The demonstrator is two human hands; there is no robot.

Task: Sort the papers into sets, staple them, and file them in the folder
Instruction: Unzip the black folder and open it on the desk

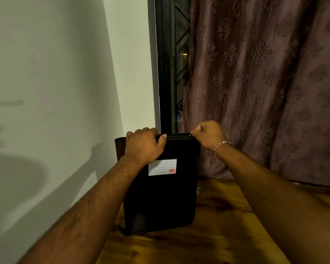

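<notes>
Left hand (144,144) grips upright folder's (160,197) top; right hand (208,135) pinches its corner.

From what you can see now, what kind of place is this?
Probably a room at home: a patterned curtain beside a grilled window, and a wooden table where a black zip folder stands.

Pale wall (46,73) at left. Dark window frame (165,63) with grille, beside patterned mauve curtain (255,82). Wooden table (227,225) below. Brown container (120,149) upright near wall.
</notes>
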